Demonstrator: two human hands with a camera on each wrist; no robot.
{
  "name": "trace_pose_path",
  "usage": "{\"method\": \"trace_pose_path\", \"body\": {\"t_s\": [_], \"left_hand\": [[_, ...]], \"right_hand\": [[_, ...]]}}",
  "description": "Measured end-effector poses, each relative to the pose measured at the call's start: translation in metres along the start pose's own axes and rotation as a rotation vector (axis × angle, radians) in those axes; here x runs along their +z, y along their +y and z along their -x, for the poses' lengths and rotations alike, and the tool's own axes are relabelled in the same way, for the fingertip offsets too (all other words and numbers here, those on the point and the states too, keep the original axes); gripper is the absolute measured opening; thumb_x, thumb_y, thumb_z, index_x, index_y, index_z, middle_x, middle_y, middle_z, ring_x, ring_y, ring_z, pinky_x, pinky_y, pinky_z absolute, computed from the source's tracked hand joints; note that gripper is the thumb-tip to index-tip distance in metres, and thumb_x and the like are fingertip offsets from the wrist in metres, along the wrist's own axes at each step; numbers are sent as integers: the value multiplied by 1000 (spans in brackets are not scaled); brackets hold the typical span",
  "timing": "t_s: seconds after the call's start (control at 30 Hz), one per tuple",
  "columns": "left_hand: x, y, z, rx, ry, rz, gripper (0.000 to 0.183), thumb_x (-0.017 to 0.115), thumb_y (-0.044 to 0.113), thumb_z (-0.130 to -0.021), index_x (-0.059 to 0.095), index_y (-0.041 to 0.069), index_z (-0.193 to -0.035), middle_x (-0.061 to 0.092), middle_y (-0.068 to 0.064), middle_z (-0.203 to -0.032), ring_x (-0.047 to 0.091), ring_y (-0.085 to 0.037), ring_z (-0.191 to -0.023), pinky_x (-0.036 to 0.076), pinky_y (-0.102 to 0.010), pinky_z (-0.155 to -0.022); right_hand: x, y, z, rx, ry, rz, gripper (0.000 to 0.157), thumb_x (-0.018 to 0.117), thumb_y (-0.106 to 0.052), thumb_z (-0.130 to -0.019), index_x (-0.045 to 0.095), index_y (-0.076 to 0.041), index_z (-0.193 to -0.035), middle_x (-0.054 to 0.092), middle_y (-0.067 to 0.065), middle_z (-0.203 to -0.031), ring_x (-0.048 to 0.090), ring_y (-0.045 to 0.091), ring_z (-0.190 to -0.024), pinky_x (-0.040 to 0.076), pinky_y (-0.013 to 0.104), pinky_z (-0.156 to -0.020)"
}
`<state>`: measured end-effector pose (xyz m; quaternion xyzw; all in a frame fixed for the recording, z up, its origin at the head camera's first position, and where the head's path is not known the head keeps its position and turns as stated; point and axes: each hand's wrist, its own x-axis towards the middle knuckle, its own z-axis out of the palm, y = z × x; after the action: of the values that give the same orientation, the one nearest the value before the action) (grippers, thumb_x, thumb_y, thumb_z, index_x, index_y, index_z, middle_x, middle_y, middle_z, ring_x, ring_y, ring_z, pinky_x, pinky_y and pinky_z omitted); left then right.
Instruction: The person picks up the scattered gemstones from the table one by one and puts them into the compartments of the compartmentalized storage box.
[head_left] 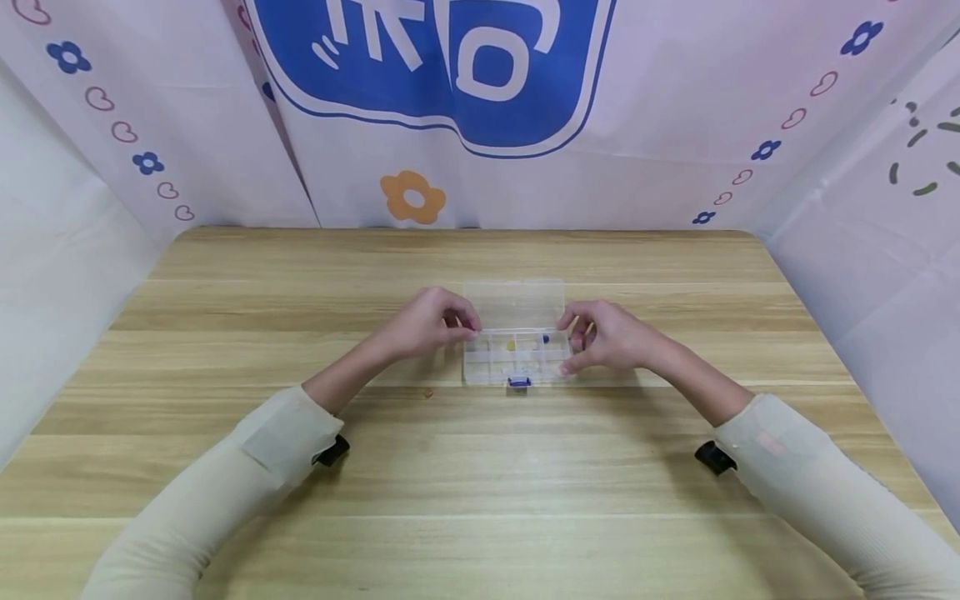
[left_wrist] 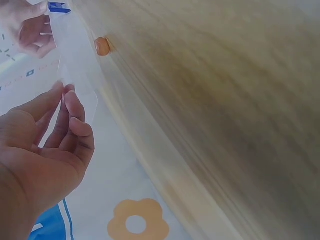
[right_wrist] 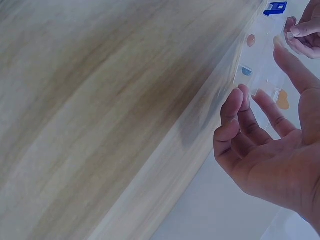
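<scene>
A clear plastic compartment box (head_left: 480, 367) stands on the table, its transparent lid (head_left: 513, 302) folded back behind it. Inside are a small yellow piece (head_left: 511, 345) and a small blue piece (head_left: 546, 338). My left hand (head_left: 435, 325) pinches at the rear left corner, thumb and index tips together on the box edge in the left wrist view (left_wrist: 55, 135). My right hand (head_left: 611, 337) grips the right end, thumb toward the front corner and fingers at the rear; its fingers curl in the right wrist view (right_wrist: 265, 150). A blue clasp (head_left: 519, 382) marks the front.
A small orange piece (head_left: 428, 392) lies on the wooden table (head_left: 480, 483), left of the box and in front of my left hand. White printed cloth (head_left: 660, 167) hangs behind the table and at both sides. Black wrist devices (head_left: 716, 457) sit under the sleeves.
</scene>
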<state>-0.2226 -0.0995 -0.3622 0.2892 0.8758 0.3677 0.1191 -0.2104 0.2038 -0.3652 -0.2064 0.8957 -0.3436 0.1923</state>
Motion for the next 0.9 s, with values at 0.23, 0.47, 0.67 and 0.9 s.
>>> {"method": "trace_pose_path", "body": {"t_s": [0.23, 0.47, 0.67, 0.9], "left_hand": [[0, 0, -2, -18, -10, -8, 4, 75, 2, -94, 78, 0, -96, 76, -9, -93, 63, -17, -75, 52, -28, -68], [1, -1, -2, -2, -16, -5, 5, 75, 1, -94, 79, 0, -97, 77, -10, -95, 65, -17, -74, 54, -27, -67], [1, -2, -3, -5, -20, -4, 6, 75, 0, -94, 79, -1, -99, 77, -10, -95, 64, -16, -74, 54, -27, -68], [1, -5, -5, -3, -18, 0, 10, 74, -2, -93, 77, -4, -102, 74, -10, -92, 64, -18, -77, 54, -29, -72]], "right_hand": [[0, 0, 0, 4, 0, 1, 53, 93, -12, -77, 63, 4, -119, 63, 9, -88, 59, 22, -79, 51, 35, -75], [0, 0, 0, 3, -2, -5, 54, 93, -13, -78, 63, 4, -119, 63, 10, -88, 59, 21, -79, 51, 35, -75], [-1, 0, 0, 1, -2, -10, 54, 93, -13, -77, 63, 4, -118, 63, 10, -88, 59, 22, -78, 51, 34, -73], [0, 1, 0, 2, 0, -8, 53, 93, -12, -77, 63, 3, -118, 63, 10, -88, 59, 22, -78, 51, 34, -73]]}}
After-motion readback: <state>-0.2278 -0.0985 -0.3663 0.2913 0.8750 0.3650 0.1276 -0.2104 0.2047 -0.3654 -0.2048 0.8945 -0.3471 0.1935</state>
